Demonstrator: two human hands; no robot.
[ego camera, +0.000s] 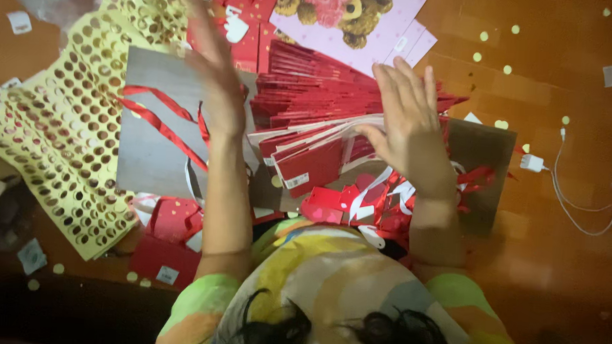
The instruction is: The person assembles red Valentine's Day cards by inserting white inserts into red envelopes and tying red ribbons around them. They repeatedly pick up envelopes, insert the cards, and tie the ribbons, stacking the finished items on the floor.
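While both hands are lifted over a fanned stack of red paper bags point(308, 97), the work looks to be at the sorting or arranging step, as I judge it. The right hand point(409, 121) is spread flat with fingers wide, it holds nothing and hovers just above the nearest red bags point(313, 159), which lie tilted with their white edges showing. The left hand point(218, 74) is raised and blurred, also with loose fingers; I see no thing in it, though red ribbons point(162, 123) run just beside its wrist. The next move would probably call for pressing or picking one bag from the front of the stack, so the fingers must close on a thin edge without pulling the neighbours. Around lie a grey board point(151, 146) under the bags, yellow punched sheets point(56, 129) to the left, a pink card with a teddy bear point(345, 10) at the top, loose red tags with white ribbon point(366, 201) near the body, and a white charger with cable point(533, 163) on the wooden floor point(560, 269). The tangled ribbons and tags could catch the fingers.
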